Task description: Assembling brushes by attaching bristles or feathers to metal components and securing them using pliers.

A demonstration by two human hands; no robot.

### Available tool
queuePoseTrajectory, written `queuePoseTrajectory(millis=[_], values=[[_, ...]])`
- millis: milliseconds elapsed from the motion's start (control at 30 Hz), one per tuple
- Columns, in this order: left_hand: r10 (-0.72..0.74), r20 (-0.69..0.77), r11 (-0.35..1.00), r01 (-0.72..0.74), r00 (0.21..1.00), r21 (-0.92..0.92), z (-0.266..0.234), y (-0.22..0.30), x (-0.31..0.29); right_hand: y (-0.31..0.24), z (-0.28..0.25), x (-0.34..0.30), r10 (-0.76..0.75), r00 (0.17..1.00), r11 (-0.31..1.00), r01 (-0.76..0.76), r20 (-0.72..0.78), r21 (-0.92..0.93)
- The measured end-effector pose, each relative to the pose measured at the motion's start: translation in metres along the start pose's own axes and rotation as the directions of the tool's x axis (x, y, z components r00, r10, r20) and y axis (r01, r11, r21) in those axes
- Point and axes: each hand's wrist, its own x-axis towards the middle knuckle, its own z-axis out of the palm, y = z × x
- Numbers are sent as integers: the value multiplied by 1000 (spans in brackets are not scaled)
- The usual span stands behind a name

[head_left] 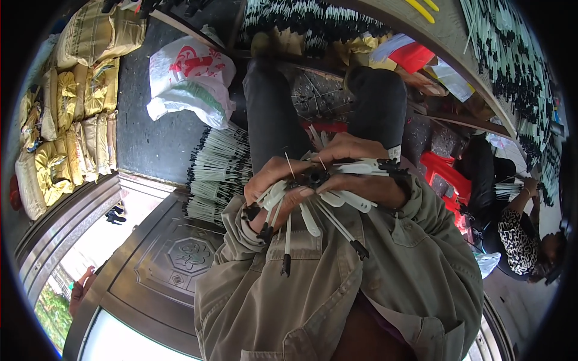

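Khaki jacket (283, 295) cloth lies closest to the camera, spreading across the person's torso. At upper right, a table (445, 30) carries dense rows of white rods (512, 78) with black ends, and a similar rod stack (220, 171) lies left of the dark trousers (273, 102); whether these are parts or finished pieces cannot be told. Just in front of the jacket is a spoked frame (310, 221), its white strips and black end fittings (359, 249) fanned unevenly. Left hand (271, 178) and right hand (380, 189) come together, clamped on its middle from both sides. A black hub (314, 176) sits between them, partly covered. Many strips already seem gathered there, so this piece looks well advanced; any gaps are hidden. Two thin wires (288, 162) stick up, apparently not yet tucked in.
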Motion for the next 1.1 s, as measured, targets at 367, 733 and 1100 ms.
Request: queuePoseTrajectory(millis=[367, 733, 1100], values=[[54, 812, 899, 326, 581, -293, -61, -34, 77, -3, -4, 20, -249, 946, 968, 238, 206, 77], [181, 676, 983, -114, 714, -143, -43, -14, 61, -9, -6, 14, -267, 933, 964, 263, 243, 50], [70, 726, 998, -55, 684, -44, -45, -9, 61, -5, 2, 16, -299, 922, 953, 276, 247, 123]])
